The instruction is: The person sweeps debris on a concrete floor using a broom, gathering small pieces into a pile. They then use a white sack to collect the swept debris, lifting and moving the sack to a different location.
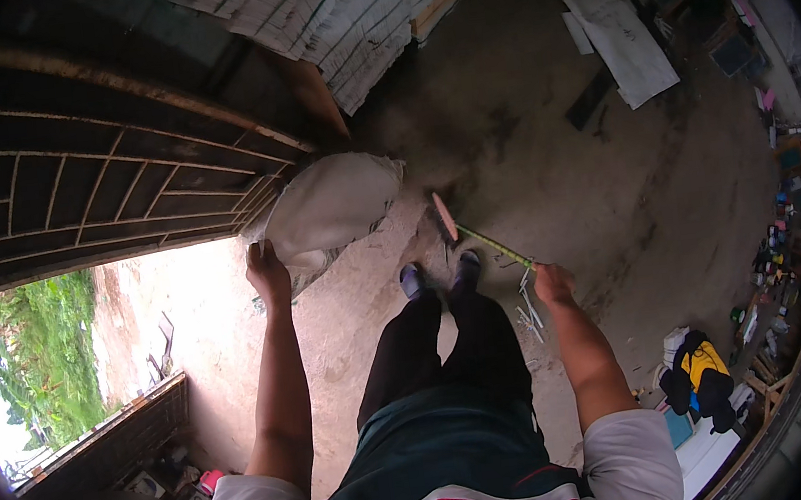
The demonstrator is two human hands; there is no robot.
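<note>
While the left hand (268, 272) grips a white sack (330, 209), the right hand (552, 283) holds a broom (477, 232) — pink-headed.

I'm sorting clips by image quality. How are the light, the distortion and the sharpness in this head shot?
Head view: daylight washes out the ground past the gate at left, while the indoor floor is dim; fisheye bends the gate bars and darkens the rim; the left hand on the white sack and the right hand on the broom are fairly sharp, the lower left corner is blurred.
</note>
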